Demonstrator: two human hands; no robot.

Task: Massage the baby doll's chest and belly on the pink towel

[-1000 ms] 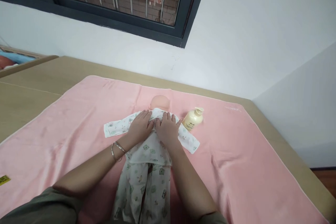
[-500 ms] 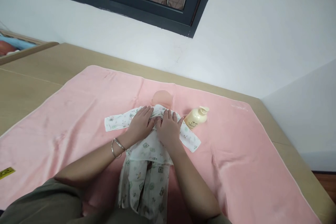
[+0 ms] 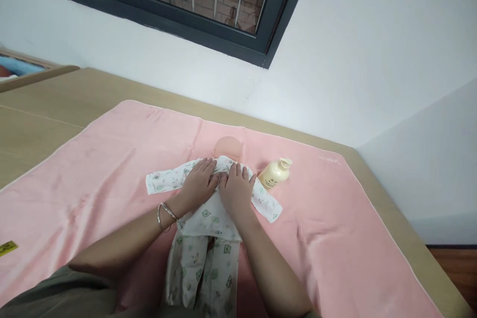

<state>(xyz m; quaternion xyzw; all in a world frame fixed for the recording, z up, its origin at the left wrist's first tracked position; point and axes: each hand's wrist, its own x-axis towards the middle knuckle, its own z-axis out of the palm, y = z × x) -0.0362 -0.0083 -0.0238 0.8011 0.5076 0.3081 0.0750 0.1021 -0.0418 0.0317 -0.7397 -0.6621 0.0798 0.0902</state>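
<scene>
A doll with a smooth, bald head (image 3: 228, 147) lies on its back on a pink mat (image 3: 335, 228). It wears a white baby shirt (image 3: 212, 216) and matching trousers (image 3: 192, 263), both printed with small animals. My left hand (image 3: 201, 179) rests on one side of the shirt's chest, fingers stretched out flat. On the other side lies my right hand (image 3: 236, 186), its fingers also extended and slightly spread. Both thumbs meet near the shirt's middle, where the cloth beneath them is partly hidden. The shirt's sleeves reach out to both sides.
A pale yellow pump bottle (image 3: 276, 174) lies tilted beside the right sleeve. A yellow label (image 3: 8, 248) sits at the mat's left edge. The mat covers a wooden surface (image 3: 112, 82) against a white wall, below a dark-framed window (image 3: 257, 44).
The view has shifted slightly, so the mat, doll and bottle appear a little lower and further left. Both hands stay on the shirt's chest, barely moved.
</scene>
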